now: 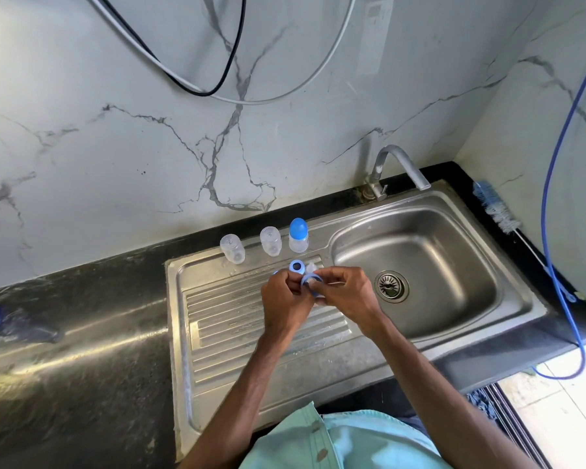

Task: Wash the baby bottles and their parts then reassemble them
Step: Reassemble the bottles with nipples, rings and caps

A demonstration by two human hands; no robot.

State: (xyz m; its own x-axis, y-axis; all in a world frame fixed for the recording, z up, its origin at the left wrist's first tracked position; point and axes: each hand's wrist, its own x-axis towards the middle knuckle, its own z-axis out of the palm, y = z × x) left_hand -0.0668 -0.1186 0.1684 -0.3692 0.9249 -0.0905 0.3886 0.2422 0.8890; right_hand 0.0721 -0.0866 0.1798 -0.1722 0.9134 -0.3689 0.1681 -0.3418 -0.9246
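1. Step in hand, as judged: fitting a teat into a blue ring point(310, 282) over the drainboard point(237, 326). Washing looks finished; reassembly is under way.
2. Left hand point(285, 299): fingers curled and pressed onto the ring's left edge. Right hand point(345, 292): fingertips pinching the ring's right side, with something clear, probably the teat, just below it. The teat itself is mostly hidden; whether it is seated cannot be told.
3. To do it well: hold the ring level, draw the teat through until its flange sits evenly all round, and keep fingers off the tip. Wet silicone is likely slippery, so a firm pinch at the base is advised.
4. A second ring point(297, 265) lies flat on the drainboard just beyond the hands, a clear part point(311, 266) beside it.
5. Containers: two clear bottles point(232, 248) point(270, 240) stand at the back of the drainboard, seemingly inverted, with nothing visible inside.
6. A third bottle point(298, 243) stands upright right of them, blue cap point(298, 226) fitted, apparently complete; no contents seen.
7. Sink point(454, 265): basin holds no items or standing water; strainer point(390, 285) in place. Tap point(400, 164) not running.
8. Brush point(494, 211) rests on the counter point(82, 333) right of the sink, well apart from the hands.
9. Risk: a dropped ring could roll into the basin.
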